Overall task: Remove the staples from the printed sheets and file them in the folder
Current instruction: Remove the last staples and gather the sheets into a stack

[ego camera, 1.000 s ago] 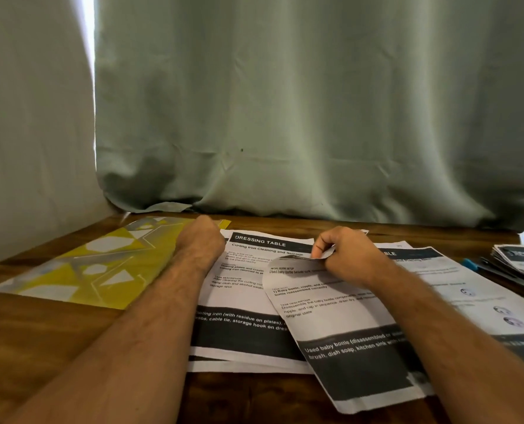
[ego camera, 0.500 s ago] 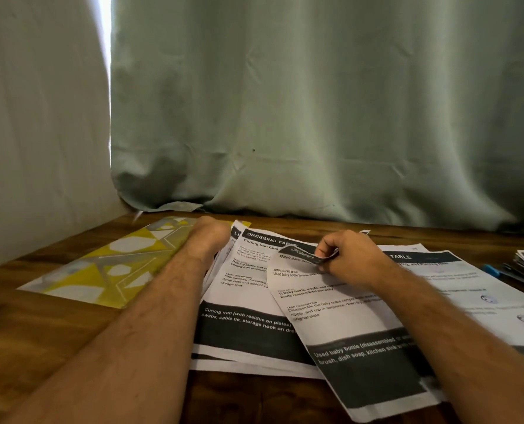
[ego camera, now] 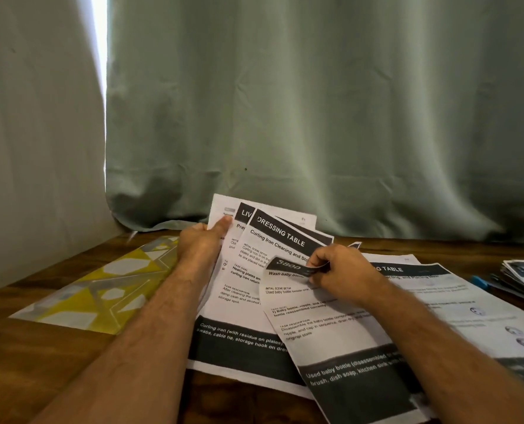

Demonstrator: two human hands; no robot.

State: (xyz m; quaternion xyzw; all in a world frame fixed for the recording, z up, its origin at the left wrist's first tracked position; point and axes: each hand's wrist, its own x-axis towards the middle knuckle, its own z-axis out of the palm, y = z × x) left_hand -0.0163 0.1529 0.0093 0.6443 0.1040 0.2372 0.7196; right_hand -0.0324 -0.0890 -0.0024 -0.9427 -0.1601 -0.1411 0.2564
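Head view takes in a wide grey-green curtain hanging behind a wooden counter, and across that counter lie your working things, biggest first: a spread of printed sheets in the middle, a yellow patterned folder lying flat to their left, and a smaller stack of papers at the far right edge with a blue pen just beside it. Your left hand lifts a fanned bundle of sheets by its top left corner, thumb on the front face, so that grip is pinching paper. Your right hand has fingers curled round the folded-over top edge of the front sheet, pinching it too. No staple shows from here; it is probably under one of your hands. For the step in hand, judged as parting the front sheet from the bundle, hold the bundle steady near the fastened corner and peel slowly along the edge, not across it, since thin paper will likely tear at the holes. Then carry each freed sheet left to the folder.
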